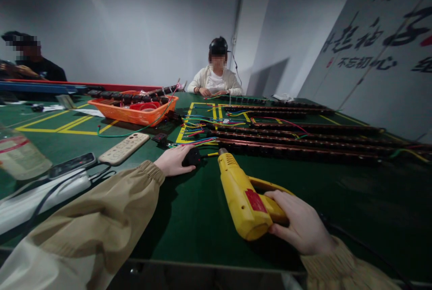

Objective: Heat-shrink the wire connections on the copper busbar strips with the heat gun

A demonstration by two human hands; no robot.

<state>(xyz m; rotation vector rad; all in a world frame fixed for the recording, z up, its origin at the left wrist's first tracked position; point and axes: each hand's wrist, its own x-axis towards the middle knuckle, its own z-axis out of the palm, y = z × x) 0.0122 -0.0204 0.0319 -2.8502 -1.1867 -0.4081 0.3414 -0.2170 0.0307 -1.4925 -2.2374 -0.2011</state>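
My right hand (302,222) is wrapped around the handle of a yellow heat gun (234,186), whose nozzle points forward and away from me. My left hand (173,160) grips a small black block-like part (192,157) at the table's middle, its fingertips partly hidden. A short yellow wire (212,155) runs from that part towards the heat gun's nozzle. Just behind the nozzle lie long black strips (297,150) with copper-coloured edges, and red, blue, yellow and green wires (199,140) come out of their left ends.
An orange basket (135,113) full of black parts stands on the green table (195,218). At left lie a beige power strip (124,148), a phone-like black device (72,165), a white power strip (40,193) and a clear bottle (22,155). A person (216,76) sits opposite; another (37,62) is far left.
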